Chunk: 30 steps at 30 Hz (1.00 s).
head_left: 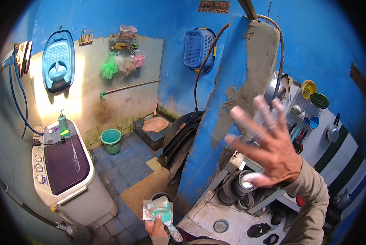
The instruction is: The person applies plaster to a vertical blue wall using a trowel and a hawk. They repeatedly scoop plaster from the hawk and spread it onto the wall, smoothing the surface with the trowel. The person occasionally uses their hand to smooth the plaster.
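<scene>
My left hand point(155, 228) grips a putty knife with a worn green handle point(174, 231), held together with a flat square blade or plate point(149, 210), both smeared with pale residue. My right hand point(268, 143) is raised with fingers spread, slightly blurred, holding nothing, in front of a blue pillar point(203, 151) with a strip of rough grey plaster point(259, 49) and peeling paint. Whether it touches the pillar I cannot tell. Below the putty knife a dark round container point(168, 197) is partly hidden.
A washing machine point(66, 159) stands left, beside a green bucket point(110, 141). A squat toilet point(154, 124) is in the back corner near dark curved sheets point(179, 143). Right of the pillar are a low counter with pots point(227, 190), hanging kitchenware point(331, 132) and footwear point(258, 230) on the floor.
</scene>
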Available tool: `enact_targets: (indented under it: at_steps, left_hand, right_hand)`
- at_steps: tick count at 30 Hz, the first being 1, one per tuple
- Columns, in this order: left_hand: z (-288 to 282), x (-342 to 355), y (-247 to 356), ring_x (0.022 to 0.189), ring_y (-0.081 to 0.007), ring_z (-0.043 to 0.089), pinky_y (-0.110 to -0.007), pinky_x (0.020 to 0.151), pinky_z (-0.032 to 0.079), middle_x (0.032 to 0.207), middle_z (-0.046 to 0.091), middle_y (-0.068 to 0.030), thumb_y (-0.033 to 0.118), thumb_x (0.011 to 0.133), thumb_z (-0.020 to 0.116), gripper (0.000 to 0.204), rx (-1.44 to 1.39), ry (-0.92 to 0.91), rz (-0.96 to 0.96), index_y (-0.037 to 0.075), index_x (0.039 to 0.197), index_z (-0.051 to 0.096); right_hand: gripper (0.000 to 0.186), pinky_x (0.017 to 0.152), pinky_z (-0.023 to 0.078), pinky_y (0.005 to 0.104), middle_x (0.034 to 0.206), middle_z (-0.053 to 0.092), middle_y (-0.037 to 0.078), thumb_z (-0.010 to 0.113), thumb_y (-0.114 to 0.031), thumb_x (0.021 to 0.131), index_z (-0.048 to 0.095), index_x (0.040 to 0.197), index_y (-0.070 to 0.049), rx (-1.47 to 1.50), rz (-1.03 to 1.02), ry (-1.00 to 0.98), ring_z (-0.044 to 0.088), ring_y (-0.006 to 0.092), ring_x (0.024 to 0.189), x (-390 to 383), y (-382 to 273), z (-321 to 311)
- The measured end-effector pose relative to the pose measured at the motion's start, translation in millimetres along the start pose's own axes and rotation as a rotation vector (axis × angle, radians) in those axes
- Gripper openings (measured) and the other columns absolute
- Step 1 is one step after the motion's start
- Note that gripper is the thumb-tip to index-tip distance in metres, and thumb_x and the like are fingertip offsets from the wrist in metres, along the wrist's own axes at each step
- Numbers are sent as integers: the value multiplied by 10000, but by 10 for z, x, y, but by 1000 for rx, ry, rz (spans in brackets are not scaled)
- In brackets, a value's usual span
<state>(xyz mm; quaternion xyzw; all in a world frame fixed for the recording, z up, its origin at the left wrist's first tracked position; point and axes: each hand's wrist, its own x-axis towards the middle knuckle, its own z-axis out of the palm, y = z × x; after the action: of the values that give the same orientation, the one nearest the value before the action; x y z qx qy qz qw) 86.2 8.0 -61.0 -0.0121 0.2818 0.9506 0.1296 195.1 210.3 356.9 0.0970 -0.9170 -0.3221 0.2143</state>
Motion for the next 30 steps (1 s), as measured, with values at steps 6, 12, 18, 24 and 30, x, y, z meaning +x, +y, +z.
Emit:
enact_targets:
  at_steps: [6,12,18,24,30]
  left_hand:
    - [18,19,37,1088,-252,615,-409,919,534,1227,589,-152,-64,851,653,552,29,23,10,-1,1355,437]
    - [-70,34,-25,1077,-259,620,-425,893,552,1223,590,-156,-63,855,646,542,28,36,2,-1,1351,438]
    - [-16,26,-18,1096,-281,622,-431,898,555,1252,578,-173,-76,859,607,601,0,6,22,-9,1413,383]
    - [-51,44,-53,1143,-305,600,-455,960,522,1285,558,-187,-80,850,596,643,23,6,29,-21,1441,349]
    - [-73,54,-80,1165,-308,585,-458,977,509,1307,543,-186,-72,850,606,650,16,-5,26,-20,1443,345]
  right_hand:
    - [819,1193,47,611,1556,373,146,212,-783,911,538,1410,-222,-530,200,176,198,393,1491,132,303,-329]
    - [845,1183,46,649,1566,370,78,209,-809,890,514,1399,-208,-349,43,44,213,361,1490,176,126,-15]
    - [810,1188,32,616,1563,355,150,229,-807,890,614,1338,-252,-54,30,160,194,423,1483,140,242,-161]
    - [803,1198,30,609,1534,404,139,289,-822,871,612,1324,-243,-431,195,266,206,394,1484,245,431,-231]
    - [821,1188,76,624,1558,379,114,204,-828,871,597,1359,-296,-389,111,261,229,388,1479,403,564,-340]
